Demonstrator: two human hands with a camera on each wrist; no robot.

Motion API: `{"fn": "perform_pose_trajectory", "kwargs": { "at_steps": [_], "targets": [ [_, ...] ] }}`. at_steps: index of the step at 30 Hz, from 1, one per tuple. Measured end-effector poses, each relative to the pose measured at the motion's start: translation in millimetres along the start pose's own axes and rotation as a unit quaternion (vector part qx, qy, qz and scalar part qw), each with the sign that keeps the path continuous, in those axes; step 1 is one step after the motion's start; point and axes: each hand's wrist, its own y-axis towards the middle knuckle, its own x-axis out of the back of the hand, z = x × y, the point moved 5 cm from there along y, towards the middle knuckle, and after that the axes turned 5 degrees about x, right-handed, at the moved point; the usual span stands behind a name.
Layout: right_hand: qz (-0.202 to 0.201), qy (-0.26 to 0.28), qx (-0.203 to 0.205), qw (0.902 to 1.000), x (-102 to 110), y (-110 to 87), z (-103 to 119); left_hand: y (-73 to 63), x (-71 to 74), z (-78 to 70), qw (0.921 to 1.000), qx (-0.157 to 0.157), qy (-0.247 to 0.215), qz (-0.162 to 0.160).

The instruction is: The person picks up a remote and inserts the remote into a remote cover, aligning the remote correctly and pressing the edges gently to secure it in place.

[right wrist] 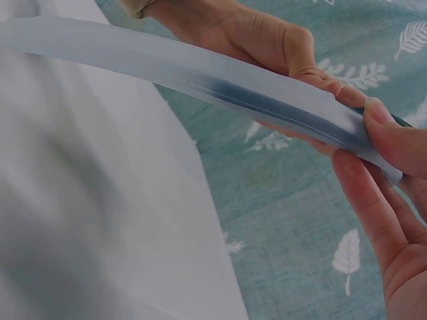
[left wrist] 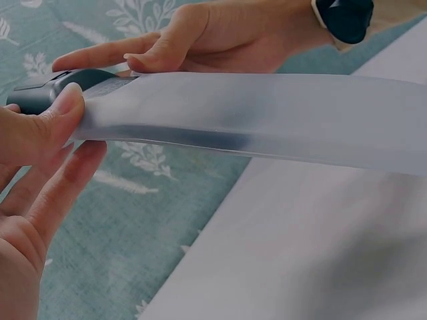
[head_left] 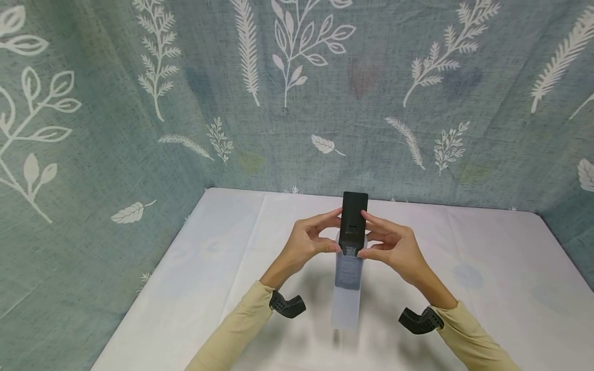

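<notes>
Partly inside a plastic sleeve [head_left: 345, 309], a handheld device [head_left: 354, 214] sits between a person's left hand [head_left: 312, 238] and right hand [head_left: 392, 243], above a table [head_left: 487, 257]. Cloth drapes [head_left: 278, 147] hang behind the table and along both its sides.

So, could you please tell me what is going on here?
A person's left hand and right hand hold a black device at the mouth of a translucent sleeve, above the white table. One end of the device sticks out; the rest shows dimly inside, short of the sleeve's other end.
</notes>
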Motion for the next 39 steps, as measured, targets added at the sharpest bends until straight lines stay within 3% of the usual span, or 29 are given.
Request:
{"fn": "perform_pose_trajectory", "kwargs": {
  "at_steps": [21,39],
  "targets": [
    [-0.004,0.001,0.005,1.0000,0.5,-0.6,2.4,0.6,-0.2,-1.0,1.0000,-0.002,0.002,-0.001],
    [-0.005,0.007,0.012,0.9999,1.0,-2.0,4.3,-0.2,-3.4,-2.9,0.9997,-0.007,-0.024,0.002]
  ]
}}
